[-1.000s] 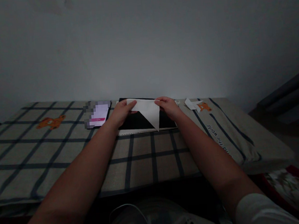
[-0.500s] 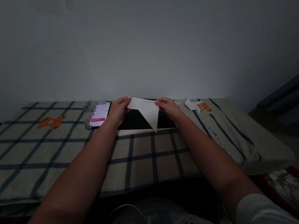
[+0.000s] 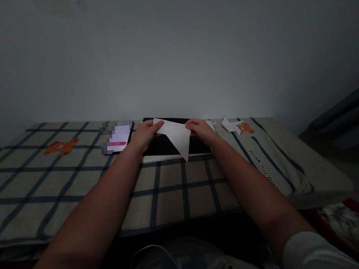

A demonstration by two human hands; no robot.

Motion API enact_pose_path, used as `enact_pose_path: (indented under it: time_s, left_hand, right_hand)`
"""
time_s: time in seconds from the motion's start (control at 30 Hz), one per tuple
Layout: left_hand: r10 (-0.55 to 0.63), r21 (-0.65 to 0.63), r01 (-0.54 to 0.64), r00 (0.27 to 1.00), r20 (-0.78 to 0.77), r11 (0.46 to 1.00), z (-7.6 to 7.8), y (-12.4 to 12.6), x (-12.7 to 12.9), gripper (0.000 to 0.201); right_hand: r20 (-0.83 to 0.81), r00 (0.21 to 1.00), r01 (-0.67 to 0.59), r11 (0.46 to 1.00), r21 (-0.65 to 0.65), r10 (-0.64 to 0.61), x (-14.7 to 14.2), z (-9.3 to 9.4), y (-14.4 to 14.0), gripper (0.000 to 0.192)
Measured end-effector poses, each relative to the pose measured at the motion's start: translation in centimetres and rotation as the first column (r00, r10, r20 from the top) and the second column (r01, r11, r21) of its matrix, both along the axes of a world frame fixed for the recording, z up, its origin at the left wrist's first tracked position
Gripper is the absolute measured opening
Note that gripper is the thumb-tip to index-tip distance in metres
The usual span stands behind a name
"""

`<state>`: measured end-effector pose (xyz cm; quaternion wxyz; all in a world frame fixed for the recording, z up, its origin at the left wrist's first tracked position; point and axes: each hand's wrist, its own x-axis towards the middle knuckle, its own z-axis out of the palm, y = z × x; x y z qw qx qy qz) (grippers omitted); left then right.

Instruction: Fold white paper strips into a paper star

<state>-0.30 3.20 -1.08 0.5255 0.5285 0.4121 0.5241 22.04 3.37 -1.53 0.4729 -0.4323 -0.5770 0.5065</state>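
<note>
A folded sheet of white paper is stretched between my two hands, its pointed end hanging down toward me. My left hand pinches its left corner with the thumb on top. At the upper right corner, my right hand grips the paper between thumb and fingers. Beneath lies a black flat board or book cover, with white pages showing along its near edge. The paper covers part of it. Fingers under the paper are partly hidden.
Left of my hands lies a phone with its screen lit. A small folded white paper piece sits to the right. A checked cloth with bear prints covers the table, which meets a bare wall. A white cable crosses my lap.
Both hands have lowered the paper slightly toward me, so its point hangs a little lower. More of the black cover's far edge shows. The grip stays on both corners.
</note>
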Motion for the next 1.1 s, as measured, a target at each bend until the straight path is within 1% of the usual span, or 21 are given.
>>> enact_pose_path:
  time_s: [0.07,0.13,0.2,0.43,0.57,0.67,0.77,0.87,0.97,1.1]
  left_hand:
    - [-0.012,0.015,0.013,0.999,-0.032,1.000,0.1,-0.2,0.1,0.035]
    - [-0.041,0.020,0.043,0.997,-0.072,0.999,0.1,-0.4,0.2,0.033]
    - [-0.078,0.020,0.081,0.991,-0.111,0.997,0.1,-0.6,0.4,0.029]
    - [-0.193,-0.027,0.192,0.957,-0.218,0.981,0.5,-1.4,1.1,0.021]
    - [-0.248,-0.029,0.249,0.930,-0.271,0.968,0.6,-1.8,1.4,0.022]
    - [-0.248,-0.025,0.253,0.919,-0.306,0.967,0.4,-1.8,1.4,0.024]
    - [-0.242,-0.027,0.246,0.918,-0.315,0.969,0.2,-1.6,1.4,0.024]
    - [-0.230,-0.034,0.230,0.933,-0.275,0.973,-0.1,-1.3,1.4,0.025]
    - [-0.190,-0.019,0.191,0.955,-0.229,0.981,-0.1,-1.2,1.3,0.027]
    - [-0.160,0.013,0.167,0.962,-0.221,0.986,0.0,-1.2,1.2,0.025]
  right_hand:
    - [0.070,0.997,-0.037,0.999,0.020,0.036,0.0,0.2,-0.2,0.019]
    - [0.150,0.987,-0.068,0.995,0.069,0.057,0.0,0.3,-0.5,0.022]
    - [0.190,0.978,-0.101,0.992,0.079,0.085,-0.1,0.4,-0.6,0.023]
    - [0.229,0.944,-0.234,0.971,-0.051,0.240,-0.5,0.7,-1.5,0.028]
    - [0.231,0.938,-0.250,0.966,-0.064,0.258,-1.0,1.2,-2.1,0.028]
    - [0.232,0.934,-0.261,0.962,-0.077,0.271,-1.1,1.3,-2.2,0.027]
    - [0.265,0.931,-0.244,0.968,-0.062,0.252,-1.0,1.1,-2.1,0.028]
    - [0.311,0.928,-0.210,0.977,-0.020,0.206,-1.1,1.0,-2.1,0.028]
    - [0.325,0.928,-0.193,0.981,0.003,0.182,-1.1,1.1,-2.2,0.029]
    - [0.328,0.926,-0.193,0.981,-0.018,0.188,-1.2,1.1,-2.2,0.031]
